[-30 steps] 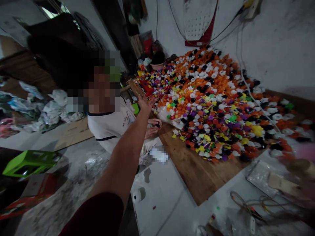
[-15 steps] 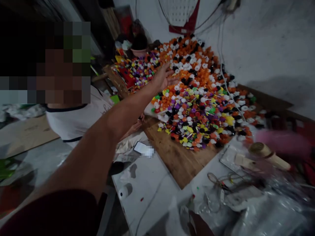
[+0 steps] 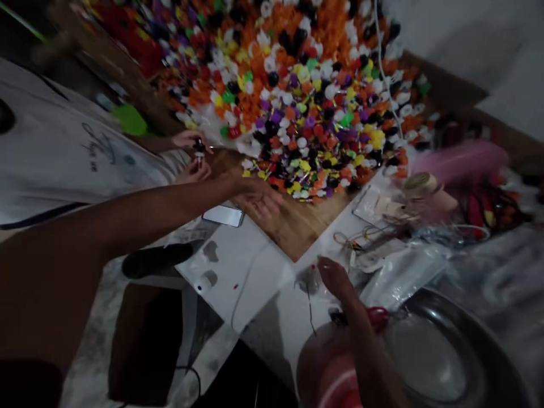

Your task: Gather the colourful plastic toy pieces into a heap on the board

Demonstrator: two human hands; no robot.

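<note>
Left hand (image 3: 259, 198) hangs palm-down w/ fingers spread loose, nothing in its grip, over bare wood of the tabletop (image 3: 297, 226) right at the near edge of the pile of caps (image 3: 306, 113). Caps lie just ahead & to the right of the fingertips, nearest ones close but not touching. Pile runs away diagonally toward the far wall.

Right hand (image 3: 335, 277) is lower, nearer the body, fingers half curled beside a small clear bag (image 3: 308, 280); can't tell if it grips anything. Left hand is clearly nearer the caps.

A phone (image 3: 223, 215) lies just left of the left hand. Another person's hands (image 3: 193, 156) work a small dark piece across the corner. Metal bowl (image 3: 446, 351) at lower right.
</note>
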